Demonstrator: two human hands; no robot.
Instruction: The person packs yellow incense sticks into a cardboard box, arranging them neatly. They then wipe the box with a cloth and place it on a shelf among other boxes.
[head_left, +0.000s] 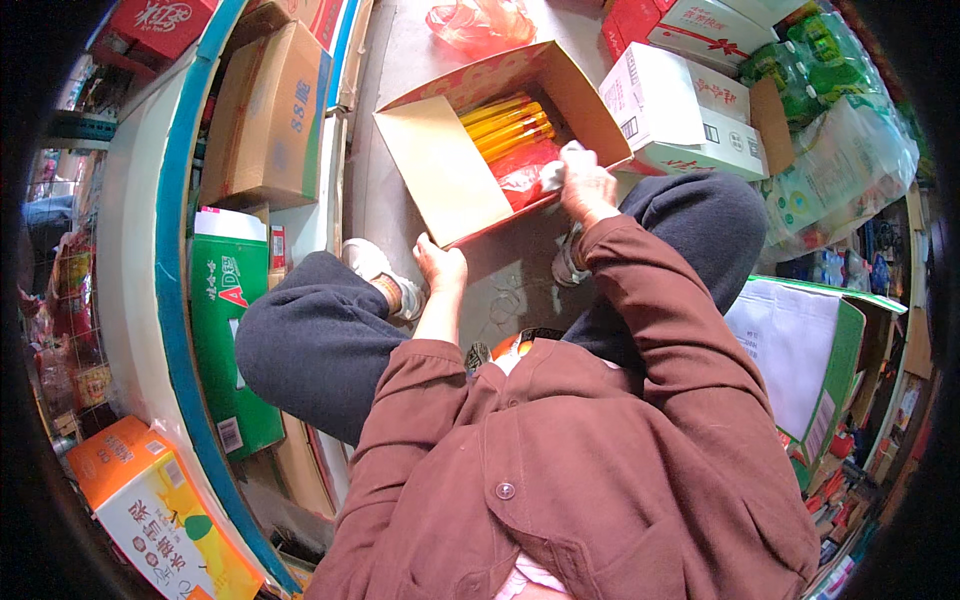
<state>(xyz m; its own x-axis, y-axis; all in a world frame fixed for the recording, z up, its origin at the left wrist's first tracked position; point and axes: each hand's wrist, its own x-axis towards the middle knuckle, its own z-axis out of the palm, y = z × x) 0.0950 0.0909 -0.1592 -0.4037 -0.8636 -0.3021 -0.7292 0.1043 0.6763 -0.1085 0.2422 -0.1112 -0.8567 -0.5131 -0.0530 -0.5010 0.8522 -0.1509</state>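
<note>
An open cardboard box (469, 176) rests on the floor between my feet, one pale flap folded outward. Inside are yellow stick-like packs (510, 129) in clear wrapping and a red plastic package (525, 176). My left hand (441, 264) grips the box's near-left corner. At the near-right side, my right hand (589, 187) holds a crumpled white cloth (553, 176) over the box's edge. The fingers of my right hand are partly hidden behind the cloth.
A translucent red plastic bag (481, 28) lies beyond the box. White cartons (660, 105), green bottles (832, 64) and a plastic bag (832, 176) stand right. A blue-edged shelf (171, 247), a brown carton (262, 116) and a green carton (232, 322) line the left.
</note>
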